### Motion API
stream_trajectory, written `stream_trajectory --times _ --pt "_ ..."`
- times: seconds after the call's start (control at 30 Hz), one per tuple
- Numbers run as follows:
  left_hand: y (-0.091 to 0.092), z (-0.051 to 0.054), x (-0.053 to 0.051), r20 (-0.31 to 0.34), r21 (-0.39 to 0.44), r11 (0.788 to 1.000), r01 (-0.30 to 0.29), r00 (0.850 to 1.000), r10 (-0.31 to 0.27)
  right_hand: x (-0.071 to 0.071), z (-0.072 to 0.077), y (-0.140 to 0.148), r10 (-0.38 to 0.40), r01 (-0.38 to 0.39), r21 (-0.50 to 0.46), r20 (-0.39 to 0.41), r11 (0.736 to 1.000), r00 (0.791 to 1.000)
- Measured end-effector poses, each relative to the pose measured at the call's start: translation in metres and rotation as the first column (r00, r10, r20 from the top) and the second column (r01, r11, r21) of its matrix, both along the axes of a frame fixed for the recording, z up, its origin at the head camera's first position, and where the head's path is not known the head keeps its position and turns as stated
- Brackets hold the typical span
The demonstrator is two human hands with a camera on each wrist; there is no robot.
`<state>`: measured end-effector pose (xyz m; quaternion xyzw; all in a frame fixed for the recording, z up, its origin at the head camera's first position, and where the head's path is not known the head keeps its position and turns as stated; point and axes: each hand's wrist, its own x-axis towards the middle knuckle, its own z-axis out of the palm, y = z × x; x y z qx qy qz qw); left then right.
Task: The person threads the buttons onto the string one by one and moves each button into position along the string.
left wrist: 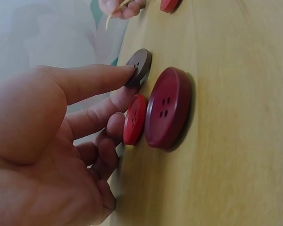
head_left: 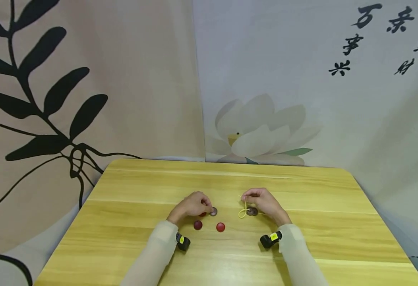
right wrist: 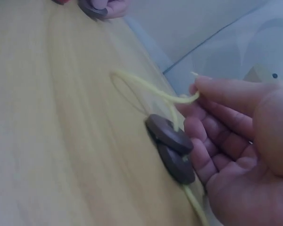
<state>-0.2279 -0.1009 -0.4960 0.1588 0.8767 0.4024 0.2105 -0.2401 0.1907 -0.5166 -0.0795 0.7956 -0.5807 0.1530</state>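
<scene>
My left hand [head_left: 196, 204] pinches a grey-brown button [left wrist: 139, 67] between thumb and fingers, its edge tilted up from the table. Beside those fingers lie a bright red button [left wrist: 135, 120] and a larger dark red one [left wrist: 168, 108]. My right hand [right wrist: 240, 132] pinches a yellow cord [right wrist: 146, 84] near its end, and the cord forms a loop over the wood. Two dark brown buttons [right wrist: 170, 134] overlap on the cord, close under the right fingers. In the head view another red button [head_left: 220, 227] lies between the hands, nearer the front.
The wooden table [head_left: 302, 190] reaches back to fabric hangings [head_left: 151, 79] printed with leaves, a flower and characters. A black wrist device [head_left: 183, 241] is on the left wrist, and another [head_left: 271, 240] on the right.
</scene>
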Motion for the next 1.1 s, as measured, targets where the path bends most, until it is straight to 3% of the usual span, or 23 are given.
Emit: stream_trajectory --times 0.23,0.3,0.73,1.1 --pt "-0.004 -0.001 -0.002 0.026 0.036 0.998 -0.045 0.999 0.044 0.002 0.003 -0.003 0.010 -0.008 0.052 -0.049 0.999 0.999" --pt "-0.005 -0.002 -0.002 0.028 0.053 0.997 -0.063 0.998 0.061 0.006 0.011 -0.006 0.016 -0.013 0.056 -0.054 0.998 0.998" --pt "-0.006 -0.003 0.001 0.011 0.099 0.974 -0.205 0.979 0.205 0.013 0.023 -0.011 0.047 -0.045 0.019 -0.095 0.999 0.994" --pt "-0.006 -0.002 0.001 0.004 0.144 0.955 -0.260 0.965 0.262 0.026 0.040 -0.018 0.022 -0.025 -0.026 -0.094 0.999 0.995"
